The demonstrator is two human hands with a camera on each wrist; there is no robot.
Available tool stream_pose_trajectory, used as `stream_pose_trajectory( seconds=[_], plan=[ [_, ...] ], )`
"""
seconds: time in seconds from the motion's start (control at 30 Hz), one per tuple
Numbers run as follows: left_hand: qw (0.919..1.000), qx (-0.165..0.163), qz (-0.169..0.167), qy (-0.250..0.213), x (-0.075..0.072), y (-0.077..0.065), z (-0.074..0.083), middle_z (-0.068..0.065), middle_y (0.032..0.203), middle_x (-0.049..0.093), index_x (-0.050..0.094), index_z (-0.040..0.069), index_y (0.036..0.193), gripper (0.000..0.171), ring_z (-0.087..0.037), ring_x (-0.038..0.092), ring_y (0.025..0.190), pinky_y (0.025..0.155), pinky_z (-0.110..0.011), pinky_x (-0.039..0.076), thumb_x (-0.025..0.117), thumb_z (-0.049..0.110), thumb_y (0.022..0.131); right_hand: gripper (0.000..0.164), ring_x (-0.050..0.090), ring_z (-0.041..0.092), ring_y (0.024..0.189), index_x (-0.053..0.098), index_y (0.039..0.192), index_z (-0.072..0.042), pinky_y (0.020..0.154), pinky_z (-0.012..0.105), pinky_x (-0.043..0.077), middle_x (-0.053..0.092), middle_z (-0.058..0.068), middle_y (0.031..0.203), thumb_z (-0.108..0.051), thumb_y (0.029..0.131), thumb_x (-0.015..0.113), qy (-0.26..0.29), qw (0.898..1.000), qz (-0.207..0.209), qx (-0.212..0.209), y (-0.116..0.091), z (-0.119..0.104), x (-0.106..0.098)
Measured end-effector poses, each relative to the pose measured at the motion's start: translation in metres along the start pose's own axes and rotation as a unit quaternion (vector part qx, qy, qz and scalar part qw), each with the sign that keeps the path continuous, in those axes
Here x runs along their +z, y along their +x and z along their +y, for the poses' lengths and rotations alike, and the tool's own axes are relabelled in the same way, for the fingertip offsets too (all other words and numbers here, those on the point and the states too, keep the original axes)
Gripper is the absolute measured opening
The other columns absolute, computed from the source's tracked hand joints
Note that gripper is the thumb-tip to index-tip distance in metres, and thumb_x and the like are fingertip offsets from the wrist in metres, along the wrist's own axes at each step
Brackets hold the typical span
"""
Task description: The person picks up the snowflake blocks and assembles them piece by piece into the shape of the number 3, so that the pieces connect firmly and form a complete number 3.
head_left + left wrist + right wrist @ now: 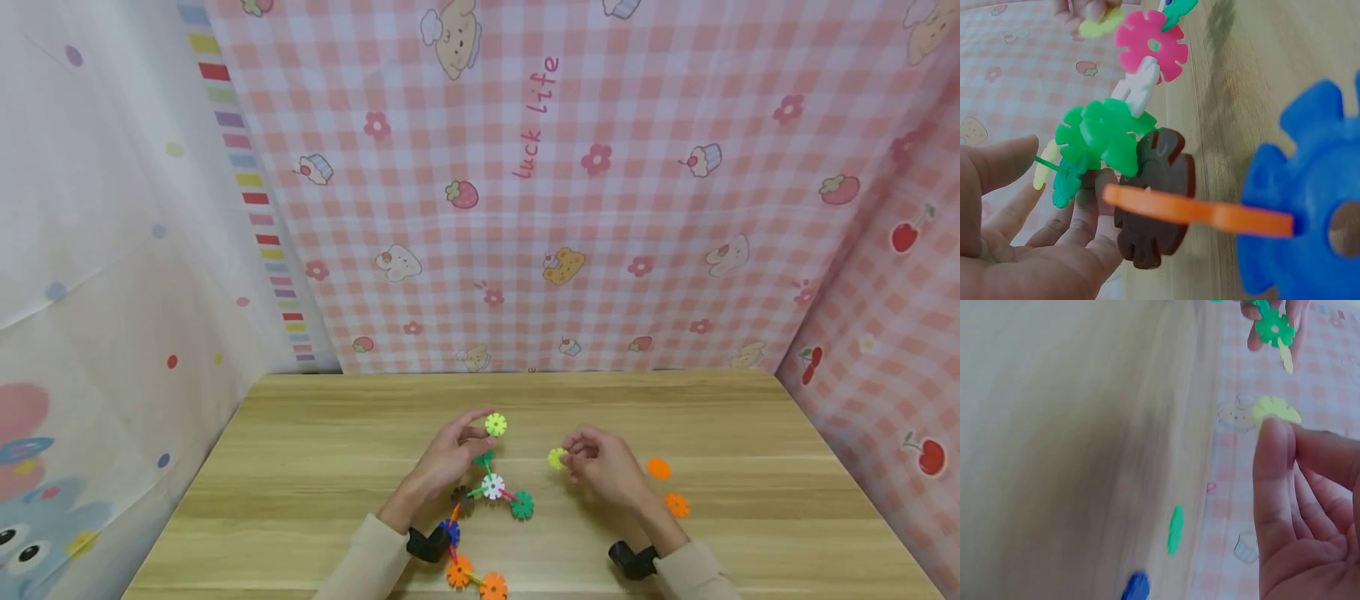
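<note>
Head view: one chain of slotted discs [486, 487], many-coloured, is running over the table [315, 433] up to its yellow end disc [496, 430] at the left hand [450, 450]. One loose yellow disc [556, 458] is sitting in the right hand [607, 467], well apart from the chain. Two spares, an orange disc [659, 468] and a second orange disc [677, 505], are lying to the right of that hand.

Left wrist view: chain, close range. A brown disc [1163, 172], an orange link [1191, 209] and a blue disc [1279, 169] are meeting slot into slot at crossing angles. Left fingers are holding the end, thumb to one side, the others behind; exact contact is partly hidden. Material is looking like thin, stiff plastic: presumably light, smooth, slightly slippery, hardly fragile. Joints are probably forming the weak points, so the best hold is likely lying on a disc's flat faces, close to the joint.

Right wrist view: loose disc, pinched narrowly between thumb and forefinger at its rim, with notched edge standing free. This hold is seeming sound, leaving slots exposed; a hard squeeze could be tilting so small a piece.
</note>
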State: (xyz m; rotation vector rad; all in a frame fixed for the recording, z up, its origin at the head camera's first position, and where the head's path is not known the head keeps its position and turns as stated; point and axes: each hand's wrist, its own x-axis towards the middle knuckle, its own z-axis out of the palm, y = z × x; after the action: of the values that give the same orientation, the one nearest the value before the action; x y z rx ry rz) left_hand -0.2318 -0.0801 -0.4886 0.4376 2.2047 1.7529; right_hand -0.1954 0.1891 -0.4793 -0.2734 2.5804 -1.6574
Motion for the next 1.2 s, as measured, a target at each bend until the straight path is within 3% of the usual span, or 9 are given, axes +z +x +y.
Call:
stream_pose_trajectory(
  seconds=[0.3, 0.67, 1.2],
  plan=[
    [0.9999, 0.014, -0.009, -0.001, 0.004, 0.0, 0.003, -0.015, 0.131, 0.058, 0.047, 0.024, 0.146, 0.049, -0.035, 0.058, 0.117, 0.088, -0.039, 0.055, 0.062, 0.024, 0.099, 0.009, 0.066, 0.021, 0.069, 0.071, 0.093, -0.004, 0.065, 0.036, 0.059, 0.069, 0.005, 0.079, 0.004, 0.088, 0.069, -0.014, 0.998, 0.062, -0.015, 0.018, -0.012, 0.02],
    [0.9995, 0.014, -0.024, -0.011, 0.009, 0.0, 0.008, -0.018, 0.132, 0.057, 0.048, 0.023, 0.145, 0.048, -0.037, 0.06, 0.115, 0.087, -0.038, 0.056, 0.061, 0.017, 0.099, 0.007, 0.068, 0.013, 0.072, 0.074, 0.09, -0.006, 0.066, 0.023, 0.056, 0.073, 0.004, 0.082, 0.0, 0.086, 0.073, -0.026, 0.994, 0.097, -0.032, 0.028, -0.02, 0.032],
    [0.9993, 0.014, -0.035, 0.004, 0.012, 0.0, 0.012, -0.017, 0.128, 0.06, 0.05, 0.023, 0.144, 0.047, -0.025, 0.065, 0.099, 0.087, -0.044, 0.056, 0.06, 0.014, 0.1, 0.009, 0.069, 0.013, 0.075, 0.076, 0.093, -0.007, 0.069, 0.029, 0.058, 0.074, 0.002, 0.083, -0.001, 0.086, 0.074, -0.063, 0.99, 0.112, -0.061, 0.029, -0.025, 0.034]
  ],
)
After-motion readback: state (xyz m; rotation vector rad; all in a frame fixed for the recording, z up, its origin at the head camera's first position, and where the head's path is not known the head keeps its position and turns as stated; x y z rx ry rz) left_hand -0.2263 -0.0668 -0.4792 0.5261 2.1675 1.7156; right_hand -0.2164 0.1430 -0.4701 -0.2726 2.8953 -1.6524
